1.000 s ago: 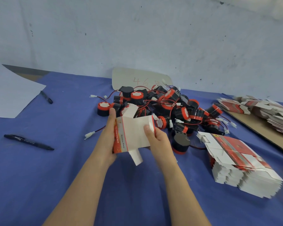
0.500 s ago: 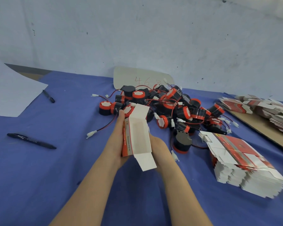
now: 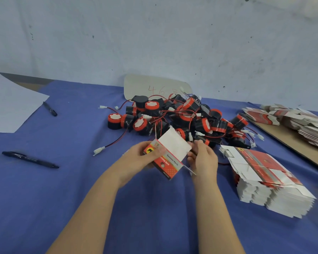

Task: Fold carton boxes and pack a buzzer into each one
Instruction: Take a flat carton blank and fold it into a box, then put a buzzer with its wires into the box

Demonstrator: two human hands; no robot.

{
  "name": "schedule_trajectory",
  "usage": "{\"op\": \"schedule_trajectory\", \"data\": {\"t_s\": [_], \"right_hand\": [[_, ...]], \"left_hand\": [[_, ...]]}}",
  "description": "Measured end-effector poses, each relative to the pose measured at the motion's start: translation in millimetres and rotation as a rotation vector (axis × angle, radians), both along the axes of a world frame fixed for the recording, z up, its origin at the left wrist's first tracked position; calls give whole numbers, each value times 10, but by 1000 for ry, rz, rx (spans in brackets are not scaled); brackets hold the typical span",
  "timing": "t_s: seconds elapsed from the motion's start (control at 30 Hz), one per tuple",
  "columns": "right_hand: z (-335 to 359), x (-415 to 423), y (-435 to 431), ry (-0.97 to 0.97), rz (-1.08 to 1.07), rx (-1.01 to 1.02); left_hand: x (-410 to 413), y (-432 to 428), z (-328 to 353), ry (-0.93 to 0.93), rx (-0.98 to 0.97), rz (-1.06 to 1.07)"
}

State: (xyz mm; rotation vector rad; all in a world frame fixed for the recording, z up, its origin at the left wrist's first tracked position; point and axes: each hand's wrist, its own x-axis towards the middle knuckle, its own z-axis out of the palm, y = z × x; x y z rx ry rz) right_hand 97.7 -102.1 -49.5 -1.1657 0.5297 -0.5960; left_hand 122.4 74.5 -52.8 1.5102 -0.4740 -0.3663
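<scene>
Both hands hold one small red and white carton box [image 3: 168, 155] above the blue cloth, tilted, with its white flap up toward the pile. My left hand [image 3: 138, 156] grips its printed red end. My right hand [image 3: 203, 158] pinches the box's right edge near a flap. Just behind lies a pile of black and red buzzers [image 3: 182, 118] with red wires and white plugs. A stack of flat unfolded cartons [image 3: 264, 178] lies to the right of my right hand.
Two black pens [image 3: 29, 159] [image 3: 50, 108] lie on the blue tablecloth [image 3: 62, 189] at the left, near a white paper sheet [image 3: 9, 105]. More flat cartons [image 3: 297, 123] sit on a brown board at the far right. A white card [image 3: 154, 87] leans on the wall.
The carton has been turned from upright to tilted, its red printed side now facing up. My right hand has moved from below the box to its right edge.
</scene>
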Motion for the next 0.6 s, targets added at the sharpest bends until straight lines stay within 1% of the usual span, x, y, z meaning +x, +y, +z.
{"op": "schedule_trajectory", "data": {"t_s": [0.07,0.1,0.13,0.17,0.2,0.27,0.3,0.37,0.43,0.5,0.6], "right_hand": [[-5,-6,31,36,-237,-440],[0,-22,57,47,-331,-656],[-1,-36,73,83,-384,-825],[-18,-35,74,155,-399,-939],[-42,-36,68,278,-371,-1007],[-81,-57,48,555,-255,-1084],[-97,-68,30,635,-214,-1112],[-101,-86,-4,698,-198,-1146],[-84,-81,-10,731,-191,-1178],[-71,-75,6,753,-177,-1188],[-72,-78,33,754,-118,-1207]], "left_hand": [[45,8,-27,39,-51,162],[69,-9,-49,64,-76,258],[85,-35,-70,78,-82,336],[91,-64,-88,71,-53,393],[86,-89,-107,41,6,420],[70,-112,-163,-61,163,390],[62,-103,-191,-126,244,353],[59,-72,-218,-255,370,271],[65,-23,-211,-327,451,257],[76,17,-193,-338,506,269],[101,49,-187,-305,516,221]]}}
